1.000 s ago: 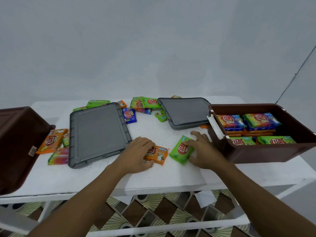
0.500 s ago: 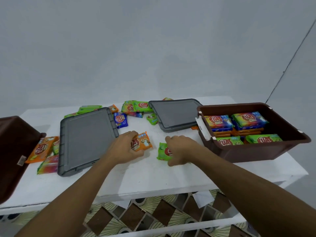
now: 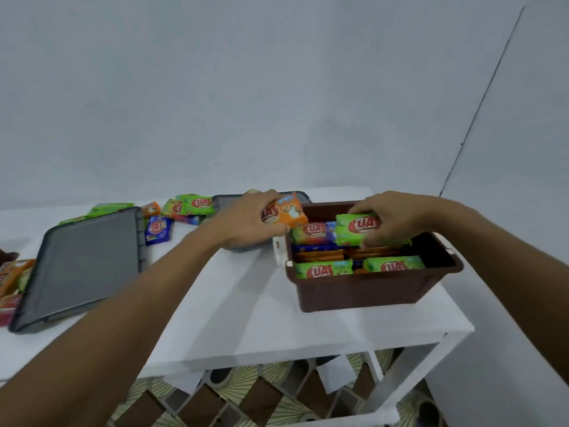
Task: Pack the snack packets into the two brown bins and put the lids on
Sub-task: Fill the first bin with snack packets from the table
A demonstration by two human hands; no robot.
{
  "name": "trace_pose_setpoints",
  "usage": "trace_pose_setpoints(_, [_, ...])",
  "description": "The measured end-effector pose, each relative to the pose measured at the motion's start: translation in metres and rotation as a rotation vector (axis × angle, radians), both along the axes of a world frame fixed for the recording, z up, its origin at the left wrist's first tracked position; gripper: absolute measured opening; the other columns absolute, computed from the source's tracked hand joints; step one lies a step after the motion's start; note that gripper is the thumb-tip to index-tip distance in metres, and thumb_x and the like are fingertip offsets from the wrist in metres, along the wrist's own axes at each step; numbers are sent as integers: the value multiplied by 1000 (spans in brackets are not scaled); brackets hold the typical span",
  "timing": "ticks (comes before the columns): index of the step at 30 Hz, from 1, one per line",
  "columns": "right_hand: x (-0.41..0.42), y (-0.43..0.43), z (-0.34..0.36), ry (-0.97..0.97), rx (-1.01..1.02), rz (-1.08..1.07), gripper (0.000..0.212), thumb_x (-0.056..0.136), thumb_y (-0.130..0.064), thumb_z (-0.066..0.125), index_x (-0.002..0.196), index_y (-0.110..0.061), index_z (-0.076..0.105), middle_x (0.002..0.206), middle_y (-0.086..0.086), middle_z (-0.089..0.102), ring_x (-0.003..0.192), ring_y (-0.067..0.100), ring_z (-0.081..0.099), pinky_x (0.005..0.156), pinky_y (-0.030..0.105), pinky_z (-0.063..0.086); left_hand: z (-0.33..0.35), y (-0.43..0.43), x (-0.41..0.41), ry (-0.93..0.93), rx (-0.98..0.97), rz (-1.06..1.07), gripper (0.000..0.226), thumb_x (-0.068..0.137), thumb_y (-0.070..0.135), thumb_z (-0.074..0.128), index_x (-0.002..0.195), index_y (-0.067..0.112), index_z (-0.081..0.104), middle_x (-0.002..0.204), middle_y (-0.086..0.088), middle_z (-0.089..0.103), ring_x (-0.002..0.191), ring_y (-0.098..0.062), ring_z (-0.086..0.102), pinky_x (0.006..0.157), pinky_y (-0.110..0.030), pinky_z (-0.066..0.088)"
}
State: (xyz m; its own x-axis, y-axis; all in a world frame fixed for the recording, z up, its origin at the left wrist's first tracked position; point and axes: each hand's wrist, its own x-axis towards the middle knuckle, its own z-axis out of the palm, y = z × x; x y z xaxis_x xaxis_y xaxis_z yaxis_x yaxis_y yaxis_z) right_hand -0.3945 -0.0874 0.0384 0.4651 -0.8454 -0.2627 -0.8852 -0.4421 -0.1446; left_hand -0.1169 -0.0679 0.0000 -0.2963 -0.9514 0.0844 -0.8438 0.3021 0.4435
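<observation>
As it stands at the near right corner of the table (image 3: pixel 231 303), brown bin (image 3: pixel 363 294): stacked high with packets, with the table's right edge just beside it. A shove from either hand could slide it that way.
Near grey lid (image 3: pixel 86 263): flat toward the near left edge, with the left forearm passing just beside it. A careless sweep of that arm could nudge it.
Right hand (image 3: pixel 397 217): its grip is closed on the green packet (image 3: pixel 357 228), low over the bin's far half. Set down crooked, the packet may stand above the rim and stop a lid seating.
Left hand (image 3: pixel 246 221): its grip is wrapped round the orange packet (image 3: pixel 286 214), above the bin's left wall. Let go early, the packet lands outside the bin.
Both hands: they are close together at one bin. Crowding could make one knock the other's packet askew.
Far grey lid (image 3: pixel 228 200): beside the bin's left wall, mostly hidden by the left hand. A dropped packet would land on it.
Loose packets (image 3: pixel 197 204): scattered along the far edge, with more at the left edge, not yet packed. A hasty reach could push some off the back.
</observation>
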Motion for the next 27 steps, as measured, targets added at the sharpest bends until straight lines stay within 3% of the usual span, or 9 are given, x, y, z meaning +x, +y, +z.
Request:
trace_pose_setpoints(3, [-49,-12,-28,67,93,-6,60,85,-49,67,139,-32,48,129,-7,57,110,12,55,94,26,43,3,-3,-65,-61,97,-99,50,84,46,63,126,28,43,107,10,56,91,-10,55,74,-27,43])
trace_pose_setpoints(7, [-75,-18,-58,-66,171,12,36,101,-37,45,131,-25,60,128,-7,60,112,11,54,94,21,39,-28,-12,-109,-252,316,-168,37,94,56,44,110,23,42,96,5,54,91,-20,53,79,-34,41])
trace_pose_setpoints(9, [-82,-24,-63,-95,136,46,36,103,-31,42,134,-20,56,130,-5,57,112,9,53,93,19,38,-46,-14,-119,-356,343,-147,37,99,55,31,109,22,44,106,-1,56,99,-23,52,84,-36,40])
trace_pose_setpoints(12, [-83,-32,-71,-85,124,119,33,101,-24,48,132,-20,57,128,-5,60,110,9,56,93,21,43,-53,-14,-120,-464,260,-142,46,100,52,30,121,18,52,120,-5,52,112,-22,49,82,-33,34])
trace_pose_setpoints(15, [-86,-40,-81,-128,77,154,28,99,-15,47,122,-23,61,124,-4,62,108,11,58,93,27,49,-54,-16,-118,-445,258,-134,40,99,50,36,107,20,60,111,-3,57,99,-18,52,79,-31,37])
trace_pose_setpoints(19, [-87,-45,-87,-154,40,198,25,99,-14,44,107,-34,58,121,-5,60,106,16,58,91,36,52,-57,-19,-118,-403,235,-101,26,102,40,34,83,30,49,89,3,54,82,-13,50,75,-29,36])
trace_pose_setpoints(22, [-86,-45,-88,-126,58,238,32,95,-9,44,104,-37,57,115,-6,61,101,17,58,87,38,53,-58,-17,-116,-403,206,-98,27,102,40,32,88,29,53,89,5,55,85,-14,52,76,-30,39])
trace_pose_setpoints(24, [-85,-44,-89,-94,73,228,35,94,-7,42,108,-36,56,117,-4,60,102,17,57,88,36,52,-58,-13,-116,-411,228,-86,33,102,42,31,107,27,59,105,4,61,95,-13,54,82,-31,42])
trace_pose_setpoints(27, [-84,-42,-91,-70,82,193,33,97,-9,41,115,-32,56,124,-4,56,104,14,52,88,27,48,-56,-11,-118,-435,237,-69,40,103,44,28,130,28,53,128,4,59,112,-15,55,93,-33,43])
